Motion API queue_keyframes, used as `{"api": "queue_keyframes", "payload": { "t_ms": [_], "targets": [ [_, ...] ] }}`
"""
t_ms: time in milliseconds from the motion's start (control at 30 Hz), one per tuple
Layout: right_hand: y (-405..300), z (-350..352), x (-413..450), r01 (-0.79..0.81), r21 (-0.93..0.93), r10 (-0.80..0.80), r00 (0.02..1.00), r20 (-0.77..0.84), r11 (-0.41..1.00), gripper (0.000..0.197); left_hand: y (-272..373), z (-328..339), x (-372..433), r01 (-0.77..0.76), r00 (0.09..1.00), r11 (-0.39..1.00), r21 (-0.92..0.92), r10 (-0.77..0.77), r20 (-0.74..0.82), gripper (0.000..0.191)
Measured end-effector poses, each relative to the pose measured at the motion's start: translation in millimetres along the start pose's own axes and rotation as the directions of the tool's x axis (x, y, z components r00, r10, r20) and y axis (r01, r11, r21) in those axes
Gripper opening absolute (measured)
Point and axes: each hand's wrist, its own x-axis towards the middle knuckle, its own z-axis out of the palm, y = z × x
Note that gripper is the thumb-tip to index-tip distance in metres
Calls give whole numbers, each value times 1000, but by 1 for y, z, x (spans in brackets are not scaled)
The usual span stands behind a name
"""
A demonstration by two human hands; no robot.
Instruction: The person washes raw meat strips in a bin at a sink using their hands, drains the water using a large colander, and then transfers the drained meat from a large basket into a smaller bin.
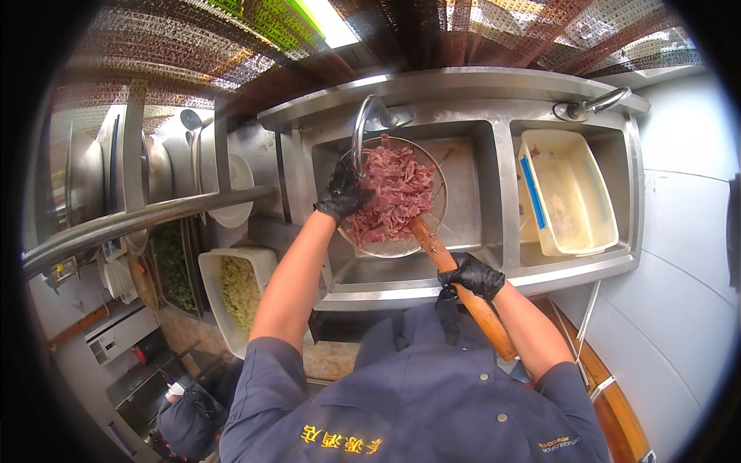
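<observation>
A wide round wire strainer [386,251] rests over the left basin of a stainless steel sink, heaped with thin slices of raw red meat [399,185]. Its long wooden handle [485,322] slants down toward my body. My right hand [473,275], in a black glove, is closed around that handle at the sink's front edge. My left hand [346,194], also black-gloved, is at the left side of the meat, below the curved faucet [360,124]. Motion blurs its fingers, so whether they grip anything is unclear.
The right basin holds a stained plastic tub [579,197] with a blue handle. Another faucet [605,101] stands behind it. To my left are a white tub of shredded pale-green food [238,292] and a metal rail [156,217]. Another person [191,414] is at lower left.
</observation>
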Motion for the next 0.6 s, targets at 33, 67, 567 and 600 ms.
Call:
{"api": "queue_keyframes", "payload": {
  "t_ms": [33,67,567,600],
  "targets": [
    [1,-1,-1,-6,-18,6,1000,-2,1000,17,20,-6,0,-4,1000,1000,1,4,3,72],
    [-3,3,-3,-6,-17,6,1000,1,1000,17,36,-7,0,68,985,989,134,-88,146,73],
    [-7,12,-10,51,-63,-51,999,1,997,14,-18,22,-5,51,999,995,-83,-50,14,39],
    [-8,13,-10,50,-66,-50,999,3,997,14,-20,24,-1,104,994,992,-67,-101,50,37]
  ]
}}
